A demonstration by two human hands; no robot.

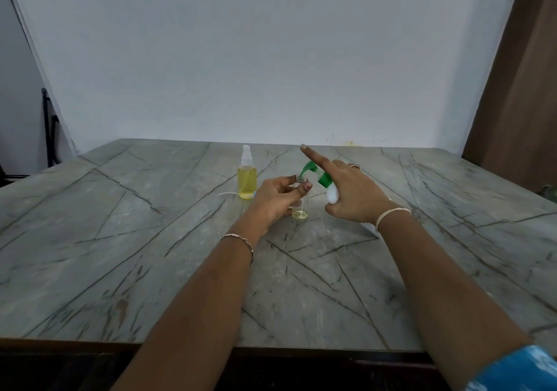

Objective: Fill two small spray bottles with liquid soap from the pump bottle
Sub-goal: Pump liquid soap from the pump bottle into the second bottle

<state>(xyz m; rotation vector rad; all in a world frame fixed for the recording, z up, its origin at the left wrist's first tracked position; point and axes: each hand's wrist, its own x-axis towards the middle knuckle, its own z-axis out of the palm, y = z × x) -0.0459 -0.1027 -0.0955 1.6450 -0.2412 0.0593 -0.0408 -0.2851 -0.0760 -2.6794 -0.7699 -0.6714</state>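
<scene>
Left of centre on the veined, stone-look table [150,240], a round clear-plastic spray bottle [247,179], full of yellow liquid under a white nozzle, is seen upright, a thin white tube [229,193] lying just beside its base. At the centre, an open clear bottle [301,211] holding a shallow yellow pool is pinched near its neck in the grip of the left hand [275,197], thumb against curled fingers. To its right, the white pump bottle [331,195] is held tilted by the right hand [355,194], its green spout [308,167] just above the open neck, the grip wrapped round the body with the index finger stretched straight over the pump.
</scene>
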